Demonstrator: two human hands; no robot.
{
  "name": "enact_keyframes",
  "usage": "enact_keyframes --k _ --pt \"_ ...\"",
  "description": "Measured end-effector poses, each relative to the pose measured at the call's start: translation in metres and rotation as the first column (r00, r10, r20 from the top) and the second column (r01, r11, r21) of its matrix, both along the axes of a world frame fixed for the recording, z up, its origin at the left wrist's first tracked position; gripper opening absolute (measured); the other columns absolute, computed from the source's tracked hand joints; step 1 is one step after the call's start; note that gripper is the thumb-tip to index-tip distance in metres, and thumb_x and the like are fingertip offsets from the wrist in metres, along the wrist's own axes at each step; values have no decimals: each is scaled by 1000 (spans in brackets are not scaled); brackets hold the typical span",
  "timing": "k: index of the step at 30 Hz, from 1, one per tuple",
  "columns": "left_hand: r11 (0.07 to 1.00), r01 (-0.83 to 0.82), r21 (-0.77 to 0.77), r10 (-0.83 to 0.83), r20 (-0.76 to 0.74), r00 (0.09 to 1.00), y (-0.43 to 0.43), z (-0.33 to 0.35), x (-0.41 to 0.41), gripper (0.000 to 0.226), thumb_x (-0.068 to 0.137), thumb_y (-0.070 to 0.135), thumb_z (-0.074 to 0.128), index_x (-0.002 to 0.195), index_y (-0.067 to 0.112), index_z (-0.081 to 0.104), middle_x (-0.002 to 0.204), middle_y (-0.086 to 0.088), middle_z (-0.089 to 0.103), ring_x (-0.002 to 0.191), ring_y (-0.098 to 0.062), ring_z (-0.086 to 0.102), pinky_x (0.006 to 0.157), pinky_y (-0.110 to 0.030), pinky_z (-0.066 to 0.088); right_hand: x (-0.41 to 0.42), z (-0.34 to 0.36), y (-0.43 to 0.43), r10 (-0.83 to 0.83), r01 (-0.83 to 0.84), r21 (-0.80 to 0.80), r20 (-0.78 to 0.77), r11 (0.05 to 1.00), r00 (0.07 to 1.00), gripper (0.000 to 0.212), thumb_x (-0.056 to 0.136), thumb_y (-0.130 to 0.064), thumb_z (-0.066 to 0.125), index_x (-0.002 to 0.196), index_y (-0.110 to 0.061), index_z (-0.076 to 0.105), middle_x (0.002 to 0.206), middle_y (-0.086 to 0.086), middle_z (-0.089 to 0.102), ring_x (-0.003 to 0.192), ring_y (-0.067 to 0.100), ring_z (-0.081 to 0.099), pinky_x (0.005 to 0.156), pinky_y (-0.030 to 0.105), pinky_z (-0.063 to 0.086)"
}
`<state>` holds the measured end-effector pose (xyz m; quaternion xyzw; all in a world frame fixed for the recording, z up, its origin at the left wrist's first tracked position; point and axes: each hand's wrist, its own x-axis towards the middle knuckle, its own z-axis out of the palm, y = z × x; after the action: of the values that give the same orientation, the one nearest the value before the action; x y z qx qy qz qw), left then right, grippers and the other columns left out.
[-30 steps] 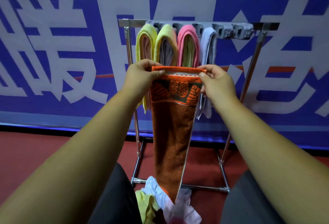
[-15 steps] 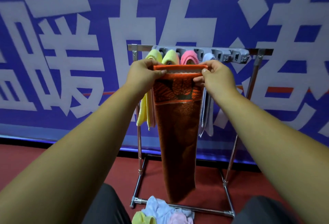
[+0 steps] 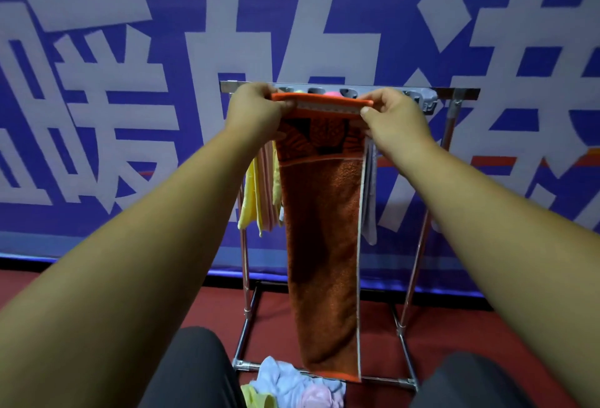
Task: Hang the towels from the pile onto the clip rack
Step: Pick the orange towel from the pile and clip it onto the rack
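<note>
Two hands pinched an orange towel (image 3: 324, 229) by its top edge: left hand (image 3: 256, 112) at the left corner, right hand (image 3: 394, 118) at the right. Edge held level, just before the rack (image 3: 454, 93) top bar. Towel's long axis vertical, lower end hanging near the pile (image 3: 285, 381) on the floor (image 3: 97, 294). Banner (image 3: 97, 239) behind: big white Chinese characters on blue, middle one "的".

Your one head-worn camera looks forward and slightly down along both forearms (image 3: 156, 222). It faces the rack (image 3: 464, 92) squarely and near, with the banner (image 3: 97, 2) behind. Your knees (image 3: 191, 368) occupy the lower edge.
</note>
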<state>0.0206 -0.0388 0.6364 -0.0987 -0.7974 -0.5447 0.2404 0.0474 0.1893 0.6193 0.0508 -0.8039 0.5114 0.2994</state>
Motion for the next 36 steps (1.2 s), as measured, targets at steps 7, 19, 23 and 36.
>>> enact_keyframes --k 7,19,23,36 --pt "992 50 112 -57 67 996 6 2 7 4 98 17 72 101 16 73 114 -4 73 104 -22 70 81 -34 61 13 8 -4 -18 21 -46 52 999 998 11 98 -27 72 107 -22 74 97 -2 78 88 12 77 87 42 64" --pt "966 -200 164 163 214 963 10 1 16 31 66 25 79 92 8 73 88 -14 72 86 -32 74 79 -53 65 23 3 -21 225 -122 -326 302 937 926 25 83 -18 72 107 -8 74 90 15 73 83 30 73 79 56 66" --pt "970 -225 95 211 139 968 18 -13 23 17 71 23 78 77 10 69 69 -4 64 72 -28 66 69 -43 62 19 -7 -30 202 -104 -335 272 936 941 5 93 -8 68 90 -10 72 78 11 68 61 18 70 50 31 59" --pt "1000 -4 -28 5 16 1000 53 -36 48 15 87 14 69 89 21 83 74 2 77 72 -12 75 73 -39 66 13 -21 -47 -4 0 31 136 1000 991 22 96 -26 69 76 -34 75 78 0 77 80 24 75 74 51 66"
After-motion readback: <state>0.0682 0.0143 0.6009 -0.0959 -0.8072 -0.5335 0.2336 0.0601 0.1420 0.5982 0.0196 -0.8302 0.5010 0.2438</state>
